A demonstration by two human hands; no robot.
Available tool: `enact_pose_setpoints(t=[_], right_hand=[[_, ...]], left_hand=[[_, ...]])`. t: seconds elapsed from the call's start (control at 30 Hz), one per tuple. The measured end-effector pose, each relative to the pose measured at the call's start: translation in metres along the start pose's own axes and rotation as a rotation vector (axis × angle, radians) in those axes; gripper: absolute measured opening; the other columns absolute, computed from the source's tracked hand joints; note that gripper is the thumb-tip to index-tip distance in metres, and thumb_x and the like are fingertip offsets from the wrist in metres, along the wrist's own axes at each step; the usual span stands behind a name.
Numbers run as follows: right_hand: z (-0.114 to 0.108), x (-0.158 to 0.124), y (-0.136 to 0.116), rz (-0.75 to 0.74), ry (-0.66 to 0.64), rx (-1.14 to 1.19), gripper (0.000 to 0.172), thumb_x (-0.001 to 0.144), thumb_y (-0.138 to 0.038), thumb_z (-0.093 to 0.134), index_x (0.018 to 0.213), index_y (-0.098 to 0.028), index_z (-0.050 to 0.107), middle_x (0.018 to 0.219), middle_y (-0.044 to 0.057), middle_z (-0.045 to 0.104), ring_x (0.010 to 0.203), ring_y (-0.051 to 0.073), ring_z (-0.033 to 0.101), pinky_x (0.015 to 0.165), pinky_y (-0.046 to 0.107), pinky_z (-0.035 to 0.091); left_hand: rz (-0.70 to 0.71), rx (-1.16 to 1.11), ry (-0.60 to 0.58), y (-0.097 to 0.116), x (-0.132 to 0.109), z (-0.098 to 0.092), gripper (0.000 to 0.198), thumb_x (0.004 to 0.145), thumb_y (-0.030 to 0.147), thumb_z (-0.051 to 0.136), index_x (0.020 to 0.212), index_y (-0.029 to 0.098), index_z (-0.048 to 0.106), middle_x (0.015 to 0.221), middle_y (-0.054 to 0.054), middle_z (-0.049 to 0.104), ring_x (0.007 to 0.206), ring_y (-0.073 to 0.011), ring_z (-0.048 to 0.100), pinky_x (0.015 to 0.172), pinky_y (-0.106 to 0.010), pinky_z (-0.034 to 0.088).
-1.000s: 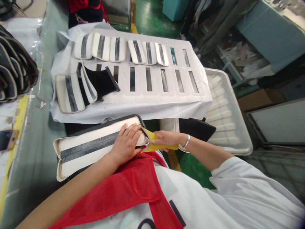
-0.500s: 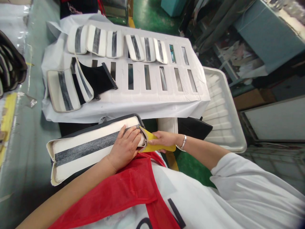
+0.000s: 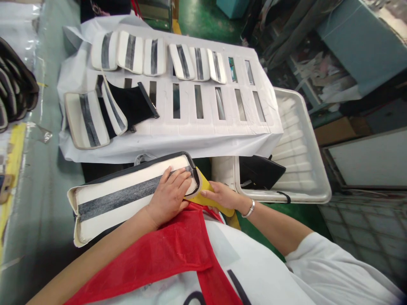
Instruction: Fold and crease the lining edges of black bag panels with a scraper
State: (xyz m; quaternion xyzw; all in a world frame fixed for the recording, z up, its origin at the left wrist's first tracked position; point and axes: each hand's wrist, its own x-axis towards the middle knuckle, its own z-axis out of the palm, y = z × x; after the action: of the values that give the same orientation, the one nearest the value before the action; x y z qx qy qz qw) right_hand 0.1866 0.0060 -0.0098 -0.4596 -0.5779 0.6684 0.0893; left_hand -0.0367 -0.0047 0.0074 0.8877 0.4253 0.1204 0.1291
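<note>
A long cream box-shaped piece (image 3: 117, 184) with a dark grey stripe along its middle and black covering round its outside lies at my front, slanting up to the right. My left hand (image 3: 171, 190) rests on its right end, fingers stretched out flat over the stripe. My right hand (image 3: 221, 195) grips a flat yellow plate (image 3: 204, 186) between thumb and fingers. The plate's tip is against the outer right end of the piece, by the black edging (image 3: 196, 176). The hidden side of the plate and its contact cannot be made out.
A white-covered table (image 3: 190, 127) with rectangular slots stands ahead, bearing several striped cream pieces (image 3: 129, 53) and a black flap (image 3: 132, 103). A white plastic bin (image 3: 300, 148) with a black item (image 3: 259, 171) is right. Dark stacked pieces (image 3: 17, 80) lie on the left bench (image 3: 52, 178).
My right hand and the yellow plate have shifted slightly right and down. The black edging now shows folded round the piece's right end. My left hand stays on the piece.
</note>
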Motion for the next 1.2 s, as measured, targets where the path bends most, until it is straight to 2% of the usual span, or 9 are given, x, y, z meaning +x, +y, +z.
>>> enact_pose_setpoints(t=[0.2,0.47,0.57,0.67,0.73,0.83,0.9,1.03,1.2], right_hand=[[0.006,-0.003,-0.009,0.106,-0.032,0.019,0.037,0.088,-0.048,0.047,0.097,-0.013,0.055,0.068,0.002,0.061,0.048,0.009,0.052,0.042,0.020,0.043],[0.009,0.007,-0.026,0.248,-0.027,0.085,0.036,0.086,-0.051,0.051,0.079,-0.016,0.049,0.053,-0.001,0.057,0.040,0.012,0.055,0.034,0.020,0.043],[0.021,0.007,-0.021,0.215,0.085,0.104,0.034,0.085,-0.051,0.052,0.083,-0.016,0.049,0.055,-0.002,0.057,0.040,0.011,0.054,0.034,0.019,0.041],[0.038,0.006,-0.014,0.159,0.248,0.107,0.034,0.086,-0.050,0.050,0.081,-0.017,0.049,0.055,-0.001,0.057,0.041,0.009,0.051,0.035,0.018,0.039],[0.049,0.007,-0.012,0.128,0.362,0.120,0.031,0.086,-0.047,0.051,0.077,-0.018,0.048,0.056,0.000,0.056,0.042,0.009,0.051,0.036,0.019,0.038],[0.058,0.006,-0.014,0.136,0.447,0.225,0.026,0.085,-0.042,0.054,0.078,-0.019,0.046,0.057,0.000,0.057,0.042,0.011,0.052,0.037,0.020,0.039],[0.058,0.002,-0.015,0.167,0.383,0.370,0.025,0.085,-0.043,0.052,0.084,-0.019,0.046,0.057,-0.001,0.057,0.041,0.012,0.053,0.037,0.022,0.042],[0.058,-0.013,-0.010,0.197,0.066,0.680,0.034,0.077,-0.043,0.060,0.096,-0.020,0.044,0.063,0.000,0.063,0.045,0.014,0.058,0.043,0.025,0.047],[0.054,-0.019,-0.001,0.194,0.072,0.736,0.036,0.071,-0.043,0.068,0.082,-0.018,0.045,0.055,-0.003,0.058,0.040,0.008,0.049,0.038,0.019,0.038]], left_hand=[[0.054,0.012,0.036,-0.002,-0.003,0.001,0.055,0.081,0.050,0.057,0.119,0.010,0.055,0.129,-0.016,0.056,0.126,-0.0301,0.044,0.112,-0.058,0.013],[0.026,0.007,0.066,-0.008,-0.006,0.009,0.054,0.085,0.045,0.054,0.128,0.012,0.047,0.129,-0.015,0.056,0.125,-0.0274,0.045,0.112,-0.054,0.018],[0.007,0.045,0.098,-0.006,-0.008,0.002,0.057,0.083,0.046,0.057,0.128,0.012,0.046,0.134,-0.017,0.051,0.128,-0.0290,0.042,0.112,-0.053,0.019],[-0.038,0.080,0.230,0.003,0.000,-0.005,0.052,0.085,0.043,0.055,0.127,0.013,0.049,0.141,-0.018,0.043,0.133,-0.0298,0.035,0.112,-0.053,0.019],[-0.051,0.071,0.284,0.011,0.012,-0.002,0.044,0.089,0.036,0.048,0.127,0.012,0.049,0.140,-0.017,0.045,0.134,-0.0275,0.035,0.112,-0.051,0.019],[-0.041,0.052,0.241,0.018,0.034,0.014,0.038,0.093,0.026,0.038,0.124,0.012,0.053,0.131,-0.015,0.055,0.128,-0.0271,0.044,0.110,-0.054,0.022],[-0.046,0.058,0.209,0.019,0.043,0.025,0.038,0.094,0.025,0.035,0.123,0.012,0.055,0.126,-0.014,0.059,0.124,-0.0284,0.047,0.109,-0.056,0.022],[-0.106,0.081,0.201,0.016,0.046,0.033,0.040,0.095,0.028,0.033,0.126,0.012,0.053,0.129,-0.015,0.057,0.126,-0.0292,0.045,0.108,-0.061,0.019],[-0.036,0.126,0.175,0.019,0.052,0.030,0.042,0.094,0.024,0.033,0.130,0.012,0.049,0.134,-0.016,0.051,0.129,-0.0311,0.041,0.107,-0.064,0.016]])
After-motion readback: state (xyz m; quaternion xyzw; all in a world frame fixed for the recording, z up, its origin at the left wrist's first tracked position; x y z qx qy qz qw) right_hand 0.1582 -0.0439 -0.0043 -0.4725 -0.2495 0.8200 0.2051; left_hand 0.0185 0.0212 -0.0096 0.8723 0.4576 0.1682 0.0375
